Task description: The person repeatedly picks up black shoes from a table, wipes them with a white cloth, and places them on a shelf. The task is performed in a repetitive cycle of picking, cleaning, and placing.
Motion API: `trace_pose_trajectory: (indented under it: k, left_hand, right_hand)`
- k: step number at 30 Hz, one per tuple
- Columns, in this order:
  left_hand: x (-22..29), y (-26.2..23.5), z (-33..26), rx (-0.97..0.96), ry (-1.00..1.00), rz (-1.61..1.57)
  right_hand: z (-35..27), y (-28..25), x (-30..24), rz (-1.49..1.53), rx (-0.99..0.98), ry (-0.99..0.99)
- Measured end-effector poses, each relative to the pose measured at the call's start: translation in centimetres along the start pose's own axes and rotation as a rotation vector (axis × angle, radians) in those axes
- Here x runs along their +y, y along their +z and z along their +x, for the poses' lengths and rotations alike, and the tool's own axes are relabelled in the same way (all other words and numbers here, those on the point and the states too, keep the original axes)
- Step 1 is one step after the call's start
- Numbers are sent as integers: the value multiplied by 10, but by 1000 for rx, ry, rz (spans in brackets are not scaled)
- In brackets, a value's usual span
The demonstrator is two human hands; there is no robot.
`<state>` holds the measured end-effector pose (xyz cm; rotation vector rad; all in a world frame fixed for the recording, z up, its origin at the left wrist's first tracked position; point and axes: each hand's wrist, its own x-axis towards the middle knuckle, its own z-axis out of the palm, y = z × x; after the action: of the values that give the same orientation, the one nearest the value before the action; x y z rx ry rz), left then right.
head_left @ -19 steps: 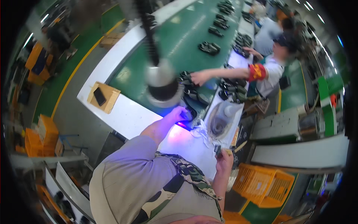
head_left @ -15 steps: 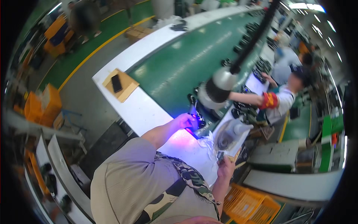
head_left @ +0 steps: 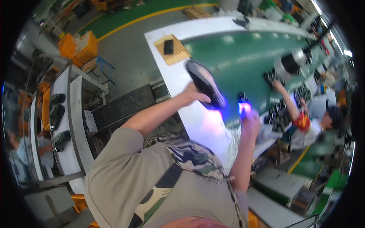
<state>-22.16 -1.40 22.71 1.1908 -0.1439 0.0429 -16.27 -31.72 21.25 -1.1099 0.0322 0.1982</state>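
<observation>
A dark, glossy shoe (head_left: 203, 81) is raised over the corner of the white worktop (head_left: 175, 81) and the green belt, with its pale inside showing. My left hand (head_left: 194, 95) is closed on its near side. To the right, my right hand (head_left: 250, 123) has its fingers pinched together, blurred and washed in blue light. At its fingertips is a small glowing pale patch, too bright to make out. Another dark shoe (head_left: 242, 97) lies on the green belt (head_left: 224, 64) just beyond those fingertips.
A phone (head_left: 168, 47) lies on cardboard (head_left: 176, 55) on the worktop. A hanging grey lamp-like fixture (head_left: 291, 64) is at the right. A co-worker with a red armband (head_left: 302, 121) reaches toward shoes on the belt. Shoes stand on a left rack (head_left: 70, 152); orange crates (head_left: 78, 47) lie beyond.
My left hand has lifted the shoe from the belt's edge. My right hand has moved forward from the white cloth and plastic container to the belt. The view has turned.
</observation>
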Motion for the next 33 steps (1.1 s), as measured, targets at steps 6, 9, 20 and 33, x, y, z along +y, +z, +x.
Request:
trace_pose_trajectory:
  k: [6,9,20,33]
  left_hand:
    - [15,-6,-58,57,200,541]
    - [23,4,-74,-19,170,620]
    - [57,11,-73,-63,444,860]
    - [113,-51,-69,-200,-214,951]
  right_hand:
    - [1,83,-4,-47,-293,-75]
    - [-9,106,0,-57,-323,-93]
    - [-20,140,-1,-51,-355,105]
    - [-2,241,-34,-334,-621,-375]
